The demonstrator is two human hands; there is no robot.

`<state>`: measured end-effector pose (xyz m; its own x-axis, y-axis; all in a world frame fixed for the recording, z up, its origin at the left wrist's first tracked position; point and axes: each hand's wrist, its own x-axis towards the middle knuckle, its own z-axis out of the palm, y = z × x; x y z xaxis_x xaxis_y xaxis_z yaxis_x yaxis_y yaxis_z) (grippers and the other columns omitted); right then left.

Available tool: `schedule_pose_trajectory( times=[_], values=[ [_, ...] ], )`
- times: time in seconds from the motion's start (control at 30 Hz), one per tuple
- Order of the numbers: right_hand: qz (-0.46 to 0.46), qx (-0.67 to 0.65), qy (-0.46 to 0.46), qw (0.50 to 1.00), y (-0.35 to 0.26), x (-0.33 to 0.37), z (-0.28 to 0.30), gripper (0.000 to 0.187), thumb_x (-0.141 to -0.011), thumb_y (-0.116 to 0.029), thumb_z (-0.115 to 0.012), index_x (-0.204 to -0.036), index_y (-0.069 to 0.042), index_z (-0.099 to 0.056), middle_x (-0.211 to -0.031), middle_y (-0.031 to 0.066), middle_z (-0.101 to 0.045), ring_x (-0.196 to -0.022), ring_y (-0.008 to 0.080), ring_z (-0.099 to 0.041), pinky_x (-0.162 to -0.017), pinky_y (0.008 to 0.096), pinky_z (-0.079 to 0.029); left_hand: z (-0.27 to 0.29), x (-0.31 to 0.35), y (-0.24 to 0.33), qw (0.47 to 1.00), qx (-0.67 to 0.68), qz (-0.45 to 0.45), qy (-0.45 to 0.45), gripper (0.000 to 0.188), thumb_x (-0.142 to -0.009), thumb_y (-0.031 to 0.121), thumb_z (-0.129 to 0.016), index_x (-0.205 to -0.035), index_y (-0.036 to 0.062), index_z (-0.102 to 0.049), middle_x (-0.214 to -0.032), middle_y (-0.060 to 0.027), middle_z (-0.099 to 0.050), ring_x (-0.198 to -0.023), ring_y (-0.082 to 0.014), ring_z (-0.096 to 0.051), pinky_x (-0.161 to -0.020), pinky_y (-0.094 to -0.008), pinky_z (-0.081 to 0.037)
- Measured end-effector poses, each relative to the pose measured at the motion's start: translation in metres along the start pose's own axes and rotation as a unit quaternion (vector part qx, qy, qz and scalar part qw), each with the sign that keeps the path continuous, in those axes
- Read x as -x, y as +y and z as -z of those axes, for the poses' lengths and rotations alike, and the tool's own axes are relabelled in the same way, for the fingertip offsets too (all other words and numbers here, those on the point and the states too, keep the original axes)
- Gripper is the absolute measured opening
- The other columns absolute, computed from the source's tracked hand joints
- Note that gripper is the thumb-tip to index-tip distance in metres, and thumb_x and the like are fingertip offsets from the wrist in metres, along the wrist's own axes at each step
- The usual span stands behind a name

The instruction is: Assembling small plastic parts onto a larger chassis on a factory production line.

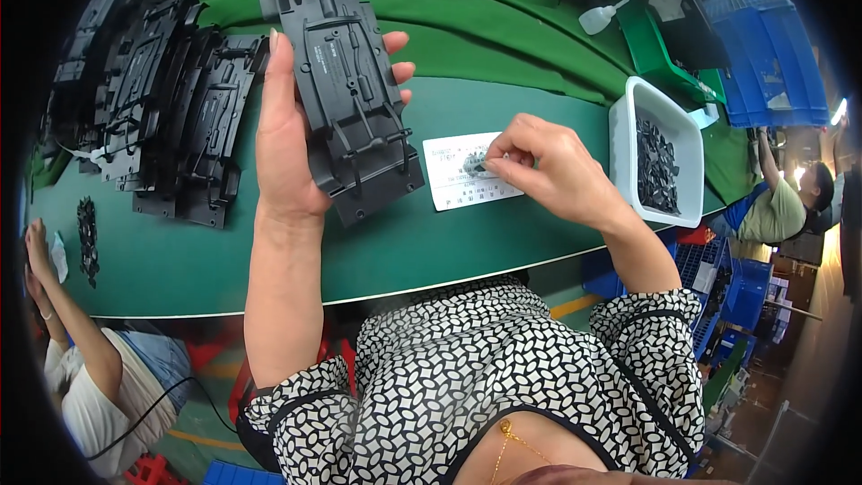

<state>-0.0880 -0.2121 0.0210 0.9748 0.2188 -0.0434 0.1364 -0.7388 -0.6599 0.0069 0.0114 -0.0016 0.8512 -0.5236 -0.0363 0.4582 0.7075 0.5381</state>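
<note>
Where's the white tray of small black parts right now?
In the head view, the white tray sits on the green table's right side, just beyond the right hand and the white card.

Green work table [467, 242] with parts spread across it.
On it lie stacked black plastic panels [171, 117], a white card [467, 171], a white tray [628, 153] of small black pieces and a squeeze bottle [600, 18].

I see a long green work surface [180, 251] curving across the view, its near edge trimmed in white. A darker green cloth [503, 45] covers the far side. To the right stand blue plastic crates [772, 54], with more blue crates [741, 292] lower down. Strong light [840, 112] glares at the right edge. The floor [202, 413] below shows green with a yellow line.
</note>
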Motion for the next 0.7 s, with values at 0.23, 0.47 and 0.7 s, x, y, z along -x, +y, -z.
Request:
schedule_pose_trajectory(
  times=[0.23, 0.47, 0.7],
  values=[
    [-0.151, -0.027, -0.083, 0.985, -0.004, -0.019, 0.009, 0.022, -0.080, -0.019, -0.064, -0.084, 0.002, -0.065, -0.075, 0.0110, -0.059, -0.066, 0.0207, -0.056, -0.062, 0.0331, -0.045, -0.002, -0.001, -0.002, 1.000, -0.018, -0.002, 0.016, 0.064, -0.097, 0.053, -0.025, -0.122, -0.0022, -0.046, -0.115, -0.0207, -0.057, -0.095, -0.0261, -0.061, -0.080, -0.0364, -0.054],
    [-0.109, -0.012, -0.052, 0.993, -0.002, -0.013, 0.007, 0.021, -0.079, -0.018, -0.063, -0.083, 0.002, -0.066, -0.074, 0.0109, -0.058, -0.066, 0.0212, -0.056, -0.061, 0.0328, -0.045, -0.002, 0.001, -0.003, 1.000, -0.013, 0.001, 0.017, 0.065, -0.097, 0.053, -0.025, -0.122, -0.0025, -0.046, -0.115, -0.0205, -0.057, -0.094, -0.0257, -0.061, -0.080, -0.0361, -0.054],
    [0.206, 0.144, 0.057, 0.966, 0.014, -0.003, -0.003, 0.013, -0.073, -0.003, -0.068, -0.083, -0.003, -0.060, -0.074, 0.0075, -0.053, -0.065, 0.0226, -0.054, -0.057, 0.0323, -0.043, -0.005, 0.001, 0.000, 1.000, -0.024, -0.005, 0.018, 0.065, -0.096, 0.053, -0.026, -0.121, -0.0024, -0.047, -0.114, -0.0206, -0.057, -0.095, -0.0257, -0.061, -0.079, -0.0358, -0.054]
  ],
)
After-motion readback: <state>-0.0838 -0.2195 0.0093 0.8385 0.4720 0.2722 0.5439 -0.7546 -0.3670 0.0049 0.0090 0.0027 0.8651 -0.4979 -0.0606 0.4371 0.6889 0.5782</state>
